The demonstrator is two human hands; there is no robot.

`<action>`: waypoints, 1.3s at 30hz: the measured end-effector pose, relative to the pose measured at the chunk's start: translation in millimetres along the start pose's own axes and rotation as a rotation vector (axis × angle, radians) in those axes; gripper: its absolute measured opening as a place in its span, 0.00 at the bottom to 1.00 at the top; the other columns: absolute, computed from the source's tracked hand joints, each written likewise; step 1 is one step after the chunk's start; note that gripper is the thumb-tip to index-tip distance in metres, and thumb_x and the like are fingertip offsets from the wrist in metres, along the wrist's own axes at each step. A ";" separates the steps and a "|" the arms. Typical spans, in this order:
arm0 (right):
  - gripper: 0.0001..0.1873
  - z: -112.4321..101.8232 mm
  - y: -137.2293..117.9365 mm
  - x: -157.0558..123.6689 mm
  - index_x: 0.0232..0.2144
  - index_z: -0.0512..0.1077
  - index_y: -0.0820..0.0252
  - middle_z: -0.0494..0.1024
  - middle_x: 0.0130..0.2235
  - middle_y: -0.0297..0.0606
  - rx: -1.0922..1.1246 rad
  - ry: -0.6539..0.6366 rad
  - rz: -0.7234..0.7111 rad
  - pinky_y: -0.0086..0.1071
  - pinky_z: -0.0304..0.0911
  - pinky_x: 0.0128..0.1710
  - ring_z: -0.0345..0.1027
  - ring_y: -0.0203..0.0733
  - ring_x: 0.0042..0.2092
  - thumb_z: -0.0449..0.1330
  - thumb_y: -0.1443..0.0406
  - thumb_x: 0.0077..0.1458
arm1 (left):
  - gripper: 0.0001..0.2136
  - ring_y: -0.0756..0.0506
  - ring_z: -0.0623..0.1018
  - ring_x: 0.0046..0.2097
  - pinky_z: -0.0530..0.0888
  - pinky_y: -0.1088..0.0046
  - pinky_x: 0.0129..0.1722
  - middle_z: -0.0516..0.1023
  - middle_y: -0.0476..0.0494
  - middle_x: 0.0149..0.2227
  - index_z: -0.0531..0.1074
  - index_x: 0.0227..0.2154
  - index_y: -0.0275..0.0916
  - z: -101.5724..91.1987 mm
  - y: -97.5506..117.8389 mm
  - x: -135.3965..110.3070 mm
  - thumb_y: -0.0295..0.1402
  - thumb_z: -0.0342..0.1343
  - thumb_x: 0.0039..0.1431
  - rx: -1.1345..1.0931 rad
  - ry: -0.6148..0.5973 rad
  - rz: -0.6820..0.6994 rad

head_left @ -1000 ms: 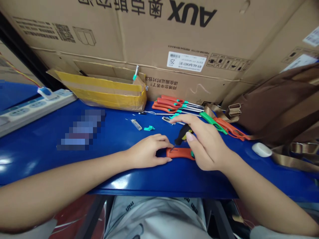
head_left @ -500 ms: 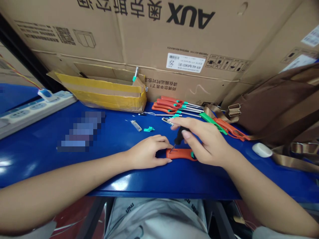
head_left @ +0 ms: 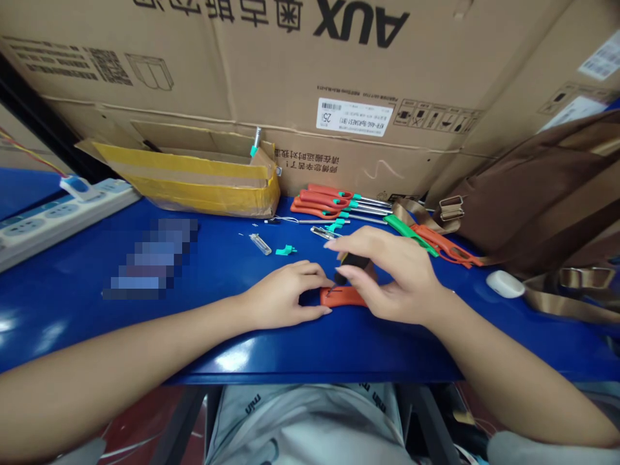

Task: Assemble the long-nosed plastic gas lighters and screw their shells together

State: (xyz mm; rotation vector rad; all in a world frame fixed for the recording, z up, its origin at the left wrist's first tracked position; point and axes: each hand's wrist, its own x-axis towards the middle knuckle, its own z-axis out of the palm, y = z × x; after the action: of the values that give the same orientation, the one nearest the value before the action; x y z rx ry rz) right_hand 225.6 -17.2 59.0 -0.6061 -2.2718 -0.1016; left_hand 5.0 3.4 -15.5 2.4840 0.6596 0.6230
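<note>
My left hand (head_left: 285,294) rests on the blue table (head_left: 145,336), thumb and fingers pinching the left end of an orange lighter body (head_left: 341,297) that lies flat. My right hand (head_left: 392,274) grips a small black-handled screwdriver (head_left: 351,263). Its tip is set on the orange body near my left fingertips. The right palm hides the orange body's right end.
A pile of orange and green long lighters (head_left: 339,203) lies behind my hands. A small clear tube (head_left: 260,243) and a teal piece (head_left: 285,249) sit nearby. A taped cardboard tray (head_left: 194,177), power strip (head_left: 58,210), brown bag (head_left: 542,194) and white case (head_left: 504,283) ring the area.
My right hand has turned over the screwdriver, its fingers now covering more of the handle and of the orange body. My left hand has stayed in place. The camera has tipped slightly.
</note>
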 end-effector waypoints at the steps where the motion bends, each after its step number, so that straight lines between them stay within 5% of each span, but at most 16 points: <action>1: 0.09 1.3 0.8 -1.4 0.46 0.73 0.58 0.82 0.35 0.35 -0.071 0.049 -0.031 0.30 0.67 0.33 0.76 0.37 0.34 0.62 0.64 0.62 | 0.14 0.42 0.76 0.47 0.73 0.64 0.50 0.78 0.43 0.44 0.77 0.48 0.38 -0.3 0.2 0.1 0.37 0.63 0.62 0.004 -0.008 -0.004; 4: 0.07 3.5 1.4 -4.9 0.41 0.73 0.58 0.80 0.29 0.33 -0.206 0.130 -0.081 0.31 0.64 0.29 0.73 0.37 0.27 0.63 0.62 0.62 | 0.14 0.42 0.76 0.47 0.73 0.64 0.50 0.78 0.44 0.44 0.77 0.49 0.40 -1.6 1.0 0.4 0.36 0.63 0.61 0.007 -0.021 -0.012; 9: 0.21 2.7 -3.3 -2.1 0.56 0.68 0.62 0.82 0.47 0.45 0.001 0.024 0.038 0.35 0.72 0.42 0.78 0.43 0.46 0.48 0.69 0.64 | 0.14 0.42 0.77 0.49 0.73 0.64 0.53 0.78 0.42 0.47 0.77 0.49 0.39 -2.3 1.4 -0.2 0.36 0.63 0.62 -0.026 -0.021 -0.019; 15: 0.13 6.1 1.5 -3.8 0.47 0.73 0.59 0.85 0.40 0.39 -0.129 0.115 -0.035 0.30 0.71 0.37 0.80 0.40 0.38 0.64 0.62 0.61 | 0.13 0.41 0.77 0.48 0.74 0.63 0.51 0.79 0.42 0.46 0.77 0.49 0.40 -2.2 1.2 -0.6 0.36 0.63 0.62 0.009 -0.021 -0.010; 22: 0.23 5.1 -0.1 -2.8 0.59 0.67 0.62 0.82 0.48 0.45 0.041 0.039 0.013 0.35 0.73 0.43 0.78 0.43 0.47 0.49 0.70 0.64 | 0.15 0.42 0.76 0.49 0.73 0.64 0.51 0.78 0.42 0.47 0.76 0.50 0.38 -2.4 1.0 -0.5 0.37 0.63 0.62 -0.005 -0.030 -0.019; 28: 0.14 7.8 2.8 -3.4 0.48 0.74 0.58 0.85 0.42 0.40 -0.140 0.131 -0.026 0.31 0.73 0.37 0.81 0.41 0.39 0.63 0.62 0.61 | 0.15 0.40 0.77 0.49 0.73 0.62 0.52 0.79 0.41 0.48 0.76 0.51 0.39 -1.4 -0.3 -1.5 0.37 0.63 0.62 0.013 -0.013 0.000; 34: 0.23 4.6 -2.1 -1.4 0.61 0.65 0.61 0.81 0.51 0.45 0.080 0.007 0.007 0.35 0.73 0.46 0.78 0.42 0.49 0.49 0.69 0.65 | 0.13 0.41 0.77 0.49 0.73 0.64 0.52 0.78 0.42 0.47 0.77 0.48 0.39 -2.7 1.2 -0.6 0.37 0.62 0.63 -0.001 -0.022 -0.015; 39: 0.12 8.2 -0.6 -3.0 0.48 0.73 0.57 0.82 0.33 0.34 -0.068 0.075 -0.064 0.29 0.69 0.33 0.76 0.37 0.32 0.61 0.60 0.63 | 0.10 0.41 0.76 0.48 0.73 0.64 0.51 0.78 0.43 0.45 0.78 0.45 0.40 -2.8 1.6 0.3 0.37 0.62 0.62 0.007 -0.029 -0.020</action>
State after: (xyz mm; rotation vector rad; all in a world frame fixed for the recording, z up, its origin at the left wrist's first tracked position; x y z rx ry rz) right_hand 221.6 -16.7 51.2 -0.5557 -2.2226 -0.2305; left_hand 4.2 3.3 -12.3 2.4851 0.6755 0.5772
